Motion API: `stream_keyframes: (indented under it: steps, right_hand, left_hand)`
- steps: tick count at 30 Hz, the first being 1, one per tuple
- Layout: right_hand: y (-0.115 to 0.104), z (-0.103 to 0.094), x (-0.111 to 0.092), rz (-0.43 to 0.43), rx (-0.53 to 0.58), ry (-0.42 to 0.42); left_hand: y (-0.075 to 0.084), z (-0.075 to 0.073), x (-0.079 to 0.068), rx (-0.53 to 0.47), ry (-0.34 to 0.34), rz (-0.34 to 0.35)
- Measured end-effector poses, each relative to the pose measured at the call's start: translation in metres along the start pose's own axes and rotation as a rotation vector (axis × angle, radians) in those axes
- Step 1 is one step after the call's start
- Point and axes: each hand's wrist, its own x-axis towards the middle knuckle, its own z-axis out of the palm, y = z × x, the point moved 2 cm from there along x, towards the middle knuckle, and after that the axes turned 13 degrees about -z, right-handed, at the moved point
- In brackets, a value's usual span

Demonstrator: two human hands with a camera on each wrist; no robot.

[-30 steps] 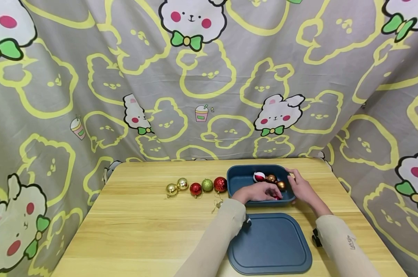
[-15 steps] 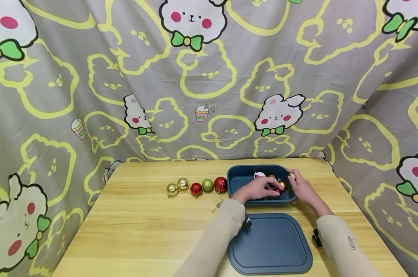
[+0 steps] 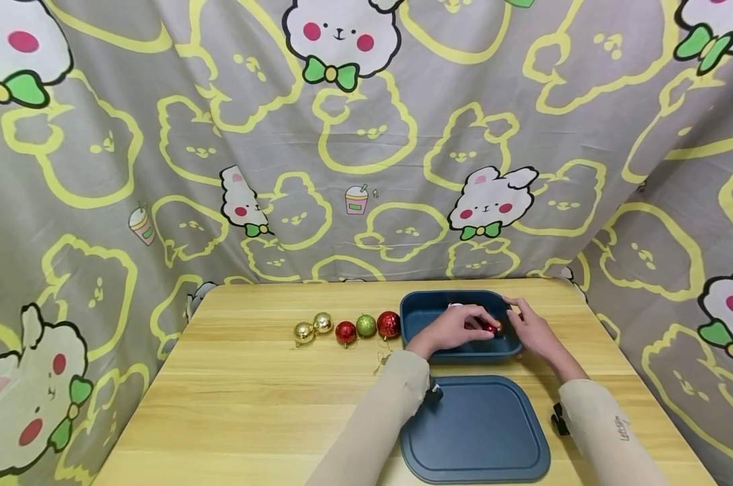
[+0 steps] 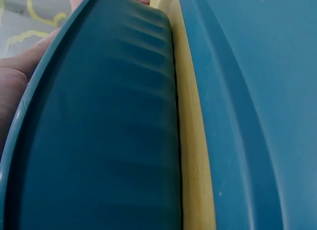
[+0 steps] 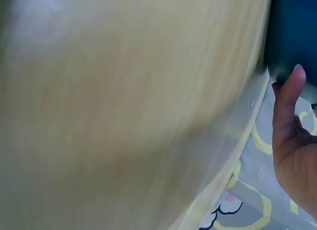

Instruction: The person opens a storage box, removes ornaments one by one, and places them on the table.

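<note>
A dark blue rectangular box [image 3: 424, 307] stands at the back right of the table. My left hand [image 3: 454, 329] reaches over its front wall, fingers curled around a shiny red Christmas ball [image 3: 491, 327] in the right part of the box. An orange-gold ball [image 3: 499, 325] shows just beyond it, and a white one [image 3: 455, 305] peeks out behind the hand, which hides the rest. My right hand [image 3: 533, 332] grips the box's right end near the rim. In the left wrist view the box's outer wall [image 4: 109, 116] fills the left half, with left-hand fingers [image 4: 29, 57] over its rim.
The matching blue lid [image 3: 474, 432] lies flat in front of the box. Left of the box, a row of ornaments rests on the table: a red glitter ball [image 3: 388, 324], a green one [image 3: 366, 325], a smaller red one [image 3: 345, 333] and two gold balls [image 3: 304, 332]. A patterned curtain [image 3: 354, 148] hangs behind.
Inside the box, the left hand has moved the red ball slightly away from the front wall, up against the orange-gold one. The right hand keeps its hold on the box.
</note>
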Motion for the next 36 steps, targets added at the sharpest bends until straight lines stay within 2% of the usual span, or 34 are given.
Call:
stream_keyframes:
  steps: [7, 12, 22, 29, 36]
  right_hand:
    - [-0.002, -0.002, -0.002, 0.018, 0.044, -0.021]
    - [-0.002, -0.002, -0.001, 0.009, 0.023, -0.016]
    - [-0.002, -0.002, -0.001, 0.002, 0.041, -0.021]
    - [0.000, -0.002, 0.001, -0.008, 0.018, -0.015]
    - [0.000, -0.001, 0.000, -0.005, 0.036, -0.020]
  left_hand:
    - [0.006, -0.008, -0.007, -0.028, 0.037, 0.020]
    - [0.008, -0.022, -0.017, -0.045, 0.050, 0.039]
    - [0.015, -0.047, -0.041, -0.019, 0.076, 0.018]
    - [0.009, -0.057, -0.052, 0.001, 0.098, 0.025]
    - [0.003, -0.066, -0.072, -0.016, 0.104, 0.016]
